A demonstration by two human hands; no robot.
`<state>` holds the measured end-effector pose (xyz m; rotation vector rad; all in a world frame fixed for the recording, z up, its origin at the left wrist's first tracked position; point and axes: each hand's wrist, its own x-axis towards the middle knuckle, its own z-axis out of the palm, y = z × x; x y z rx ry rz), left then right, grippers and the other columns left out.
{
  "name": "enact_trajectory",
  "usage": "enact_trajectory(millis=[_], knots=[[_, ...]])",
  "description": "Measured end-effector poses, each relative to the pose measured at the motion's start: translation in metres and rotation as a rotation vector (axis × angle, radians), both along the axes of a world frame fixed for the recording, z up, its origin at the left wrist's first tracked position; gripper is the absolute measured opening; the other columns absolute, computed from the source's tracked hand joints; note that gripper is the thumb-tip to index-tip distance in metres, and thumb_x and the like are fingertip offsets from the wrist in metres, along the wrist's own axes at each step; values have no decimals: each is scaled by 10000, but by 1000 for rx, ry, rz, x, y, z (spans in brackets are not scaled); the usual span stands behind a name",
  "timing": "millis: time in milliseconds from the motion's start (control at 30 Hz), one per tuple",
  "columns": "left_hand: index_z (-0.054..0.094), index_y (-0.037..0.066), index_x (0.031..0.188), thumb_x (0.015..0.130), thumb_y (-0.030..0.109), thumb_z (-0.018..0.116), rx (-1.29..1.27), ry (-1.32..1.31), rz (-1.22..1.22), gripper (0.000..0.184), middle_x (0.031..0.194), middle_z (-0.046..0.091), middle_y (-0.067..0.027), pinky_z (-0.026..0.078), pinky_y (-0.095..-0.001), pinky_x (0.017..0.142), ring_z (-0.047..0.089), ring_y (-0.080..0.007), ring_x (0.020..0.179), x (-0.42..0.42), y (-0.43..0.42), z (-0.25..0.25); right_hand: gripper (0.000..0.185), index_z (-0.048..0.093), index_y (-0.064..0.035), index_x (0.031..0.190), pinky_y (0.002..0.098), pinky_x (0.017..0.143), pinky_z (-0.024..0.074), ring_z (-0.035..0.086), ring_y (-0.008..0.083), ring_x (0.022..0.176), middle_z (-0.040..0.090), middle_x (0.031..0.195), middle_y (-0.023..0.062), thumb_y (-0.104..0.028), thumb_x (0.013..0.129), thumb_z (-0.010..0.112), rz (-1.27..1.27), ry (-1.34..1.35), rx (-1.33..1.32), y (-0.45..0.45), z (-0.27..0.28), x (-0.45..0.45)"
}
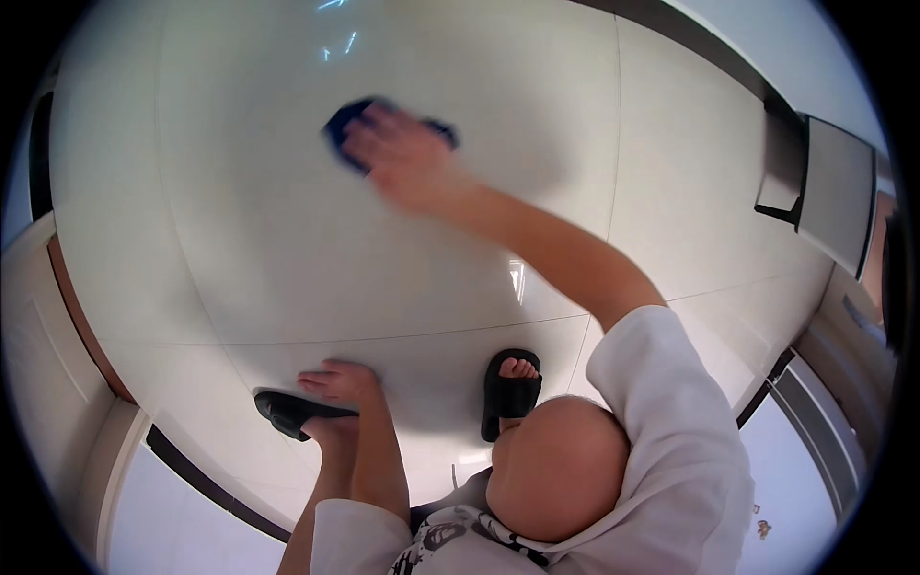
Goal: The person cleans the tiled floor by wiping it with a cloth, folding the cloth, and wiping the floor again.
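Observation:
Against the glossy light tile floor, my right hand is on a dark blue cloth. Parts of the cloth stick out on both sides of the hand. The hand is smeared by motion, and its palm side is hidden. My left hand has its fingers stretched out and holds nothing. It is close to the black slipper on my left foot; whether it touches the floor I cannot tell.
My right foot is in another black slipper. A grey cabinet-like piece stands at the right by the wall. A pale door with a brown edge is at the left. Light reflections show on the tiles.

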<state>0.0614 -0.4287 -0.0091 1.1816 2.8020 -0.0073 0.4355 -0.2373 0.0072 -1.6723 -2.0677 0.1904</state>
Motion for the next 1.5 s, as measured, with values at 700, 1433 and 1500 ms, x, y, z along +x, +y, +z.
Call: enact_trajectory(millis=[700, 1433, 1500], knots=[[165, 4, 1690, 1092, 467, 328, -14, 19, -27, 773, 1765, 147, -208, 195, -534, 1258, 135, -330, 1641, 0, -4, 0, 579, 630, -131, 1458, 556, 1178, 427, 470, 392, 1484, 548, 1583, 65, -230, 887, 643, -290, -194, -243, -173, 19, 72], [163, 11, 1693, 1093, 472, 336, 1, 2, -16, 777, 1764, 163, -208, 188, -563, 1257, 160, -337, 1637, 2, -7, -1, 538, 636, -84, 1420, 540, 1062, 425, 525, 398, 1355, 590, 1504, 81, -248, 908, 631, -640, -361, -69, -61, -4, 177], [164, 9, 1693, 1097, 476, 329, 7, -3, -20, 774, 1762, 164, -212, 186, -565, 1258, 160, -343, 1636, 0, -2, 0, 531, 631, -94, 1420, 531, 1069, 423, 513, 387, 1369, 587, 1504, 65, -238, 910, 628, -659, -372, -75, -48, -2, 184]])
